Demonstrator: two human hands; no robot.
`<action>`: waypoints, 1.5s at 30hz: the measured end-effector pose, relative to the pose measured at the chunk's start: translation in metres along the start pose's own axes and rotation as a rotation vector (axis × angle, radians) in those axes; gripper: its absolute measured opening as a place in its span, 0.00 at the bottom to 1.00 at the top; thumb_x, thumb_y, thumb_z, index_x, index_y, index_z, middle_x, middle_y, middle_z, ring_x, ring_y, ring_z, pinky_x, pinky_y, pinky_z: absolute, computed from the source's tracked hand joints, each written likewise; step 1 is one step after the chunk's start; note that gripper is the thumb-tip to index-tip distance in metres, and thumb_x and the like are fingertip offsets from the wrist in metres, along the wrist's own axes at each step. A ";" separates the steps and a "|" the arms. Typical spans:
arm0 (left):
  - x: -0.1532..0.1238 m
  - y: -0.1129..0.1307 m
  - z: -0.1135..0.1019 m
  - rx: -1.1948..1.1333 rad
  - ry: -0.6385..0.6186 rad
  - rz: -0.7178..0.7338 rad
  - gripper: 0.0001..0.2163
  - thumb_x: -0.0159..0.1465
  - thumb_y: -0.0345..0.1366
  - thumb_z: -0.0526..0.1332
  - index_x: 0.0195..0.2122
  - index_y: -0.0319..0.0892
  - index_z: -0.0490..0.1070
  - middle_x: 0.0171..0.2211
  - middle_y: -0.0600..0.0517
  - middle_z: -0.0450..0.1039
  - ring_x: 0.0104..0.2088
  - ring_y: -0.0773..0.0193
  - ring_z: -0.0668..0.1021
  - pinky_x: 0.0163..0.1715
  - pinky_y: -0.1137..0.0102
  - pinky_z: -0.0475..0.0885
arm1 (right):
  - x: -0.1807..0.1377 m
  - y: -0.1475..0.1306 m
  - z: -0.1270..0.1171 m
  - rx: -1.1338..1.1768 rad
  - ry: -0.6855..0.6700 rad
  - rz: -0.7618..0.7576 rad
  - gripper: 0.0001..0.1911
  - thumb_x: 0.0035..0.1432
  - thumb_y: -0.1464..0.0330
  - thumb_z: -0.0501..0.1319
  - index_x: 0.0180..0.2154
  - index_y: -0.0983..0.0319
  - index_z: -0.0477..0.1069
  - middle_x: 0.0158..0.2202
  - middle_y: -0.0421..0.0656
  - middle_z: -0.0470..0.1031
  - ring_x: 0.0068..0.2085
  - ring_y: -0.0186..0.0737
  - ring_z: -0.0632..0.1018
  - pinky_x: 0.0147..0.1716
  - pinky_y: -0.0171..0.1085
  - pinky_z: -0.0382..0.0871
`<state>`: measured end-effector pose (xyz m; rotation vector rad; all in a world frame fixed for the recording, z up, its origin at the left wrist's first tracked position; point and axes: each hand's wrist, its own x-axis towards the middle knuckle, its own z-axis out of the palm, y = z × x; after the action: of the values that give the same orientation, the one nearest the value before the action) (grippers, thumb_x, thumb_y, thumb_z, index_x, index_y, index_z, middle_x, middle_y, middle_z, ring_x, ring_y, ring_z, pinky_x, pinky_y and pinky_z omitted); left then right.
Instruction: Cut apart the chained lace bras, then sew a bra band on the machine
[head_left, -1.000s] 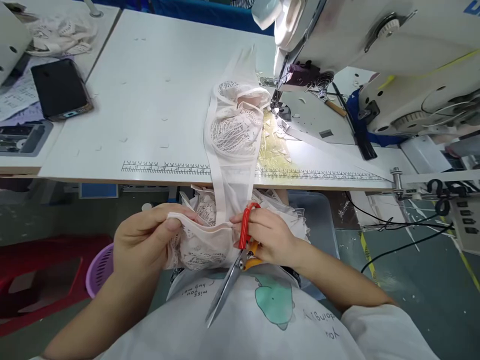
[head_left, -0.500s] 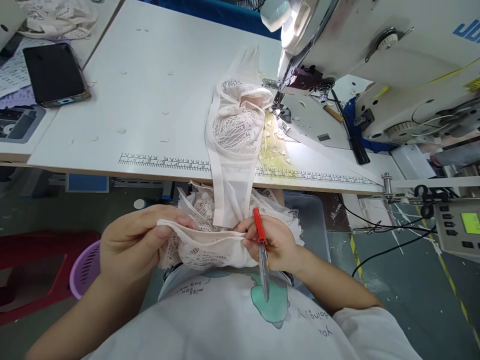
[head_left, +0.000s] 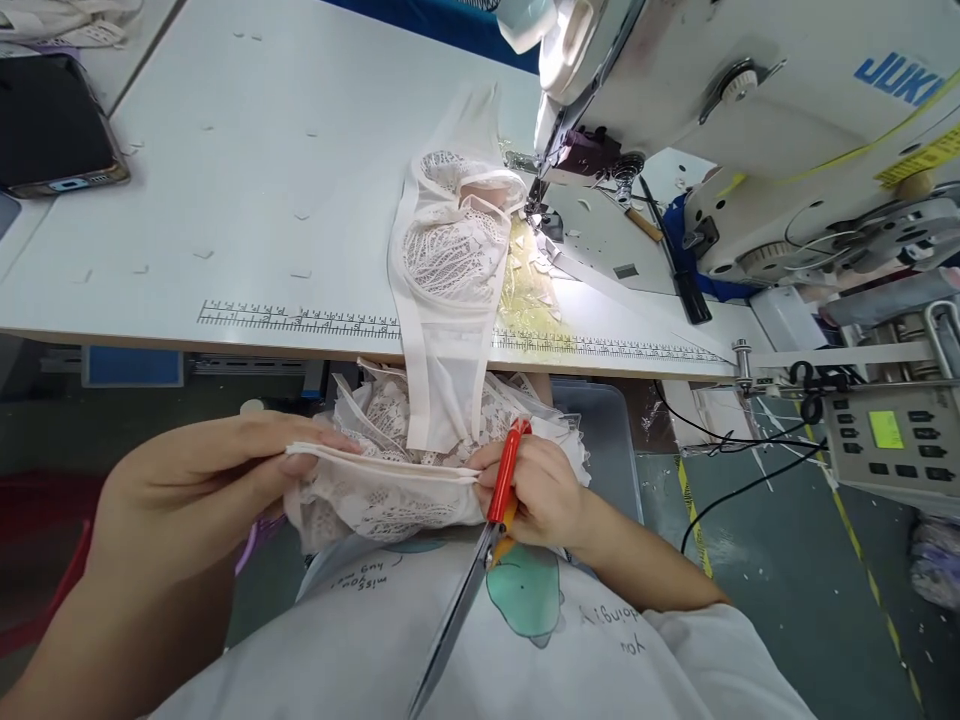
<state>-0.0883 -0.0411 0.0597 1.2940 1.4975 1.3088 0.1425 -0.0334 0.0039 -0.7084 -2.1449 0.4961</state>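
Note:
My left hand pinches the left end of a band on a white lace bra above my lap. The band's other end is pinched by my right hand, so its edge runs nearly straight between them. A pair of scissors with red handles also sits in my right hand, its blades pointing down toward my shirt. Another white lace bra lies on the table beside the sewing machine needle and hangs over the front edge. More lace pieces are bunched below it on my lap.
A JUKI sewing machine stands on the right of the white table, which has a printed ruler and scattered scraps. A phone lies at left. Below are a grey bin and a control box with cables.
The band is now stretched straighter, as my left hand has moved left. The scissors have swung round in my right hand and show more of their blades. The view has shifted right.

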 end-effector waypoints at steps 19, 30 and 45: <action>-0.007 -0.001 0.006 -0.078 -0.066 0.062 0.04 0.52 0.32 0.64 0.23 0.46 0.77 0.23 0.50 0.75 0.22 0.60 0.74 0.20 0.66 0.70 | 0.000 -0.014 0.001 -0.059 0.053 0.211 0.06 0.50 0.73 0.59 0.27 0.60 0.62 0.23 0.42 0.72 0.25 0.38 0.74 0.22 0.35 0.66; -0.005 -0.003 -0.008 -0.056 -0.223 0.056 0.11 0.54 0.24 0.59 0.26 0.48 0.78 0.26 0.53 0.76 0.25 0.64 0.77 0.17 0.73 0.71 | 0.002 -0.017 -0.003 0.363 0.086 0.466 0.10 0.48 0.68 0.65 0.31 0.60 0.64 0.28 0.42 0.72 0.29 0.36 0.74 0.27 0.35 0.69; 0.017 -0.018 -0.011 -0.097 -0.408 0.282 0.10 0.55 0.24 0.62 0.34 0.47 0.78 0.30 0.52 0.74 0.29 0.68 0.75 0.27 0.75 0.71 | 0.007 -0.018 0.000 0.619 0.024 0.792 0.10 0.46 0.65 0.64 0.26 0.61 0.63 0.20 0.37 0.63 0.25 0.35 0.68 0.23 0.34 0.62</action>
<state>-0.1060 -0.0259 0.0460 1.6345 0.9859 1.1791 0.1331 -0.0429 0.0183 -1.1551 -1.4739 1.4706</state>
